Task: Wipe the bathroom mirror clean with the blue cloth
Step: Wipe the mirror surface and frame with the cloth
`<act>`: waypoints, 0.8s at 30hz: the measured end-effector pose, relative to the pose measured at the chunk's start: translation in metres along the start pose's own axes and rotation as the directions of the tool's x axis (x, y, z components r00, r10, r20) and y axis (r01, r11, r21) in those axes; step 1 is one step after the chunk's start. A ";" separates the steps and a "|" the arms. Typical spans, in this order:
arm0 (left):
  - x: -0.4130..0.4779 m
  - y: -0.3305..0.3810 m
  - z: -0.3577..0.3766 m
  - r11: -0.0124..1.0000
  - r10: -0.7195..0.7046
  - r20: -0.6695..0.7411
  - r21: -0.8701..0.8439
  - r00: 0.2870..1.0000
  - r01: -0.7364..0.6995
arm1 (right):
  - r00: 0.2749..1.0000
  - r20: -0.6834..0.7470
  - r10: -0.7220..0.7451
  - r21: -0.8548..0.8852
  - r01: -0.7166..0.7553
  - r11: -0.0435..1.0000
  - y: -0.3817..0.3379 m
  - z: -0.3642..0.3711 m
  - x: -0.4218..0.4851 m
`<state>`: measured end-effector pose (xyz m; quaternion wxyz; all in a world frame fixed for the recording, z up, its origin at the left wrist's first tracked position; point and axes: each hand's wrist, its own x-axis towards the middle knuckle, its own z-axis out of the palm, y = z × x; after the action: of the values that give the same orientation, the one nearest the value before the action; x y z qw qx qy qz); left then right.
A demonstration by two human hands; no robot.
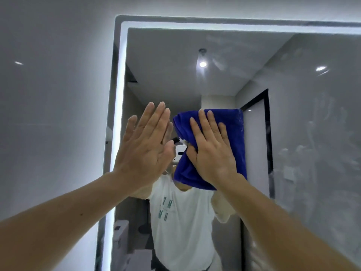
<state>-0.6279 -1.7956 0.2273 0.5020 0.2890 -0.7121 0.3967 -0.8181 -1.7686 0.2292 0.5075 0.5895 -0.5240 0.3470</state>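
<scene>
The bathroom mirror (pixel 293 118) fills the middle and right of the view, framed by a lit white strip along its left and top edges. Faint smears and streaks show on its right half. My right hand (pixel 211 149) lies flat with straight fingers on the folded blue cloth (pixel 234 130) and presses it against the glass near the centre. Just left of the cloth, my left hand (pixel 144 149) is flat against the mirror, fingers straight and pointing up, holding nothing.
A glossy grey wall (pixel 54 114) borders the mirror on the left. The reflection shows a person in a white T-shirt, a ceiling spotlight and a dark-framed doorway on the right.
</scene>
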 end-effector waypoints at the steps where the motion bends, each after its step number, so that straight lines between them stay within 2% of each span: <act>1: 0.003 -0.002 -0.004 1.000 0.008 -0.005 0.003 1.000 -0.008 | 1.000 -0.005 0.007 -0.004 -0.007 1.000 0.002 -0.001 0.011; 10: 0.043 -0.014 -0.043 0.998 0.020 -0.056 -0.056 0.998 -0.023 | 0.997 -0.055 0.045 -0.012 -0.045 0.999 0.022 -0.020 0.113; 24: 0.104 -0.041 -0.067 1.000 -0.024 -0.068 0.019 0.997 0.025 | 0.995 -0.067 0.068 0.007 -0.068 0.998 0.051 -0.044 0.231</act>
<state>-0.5959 -1.7608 0.3488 0.5276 0.2890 -0.6873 0.4071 -0.8135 -1.7849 0.4694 0.5114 0.5604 -0.5256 0.3849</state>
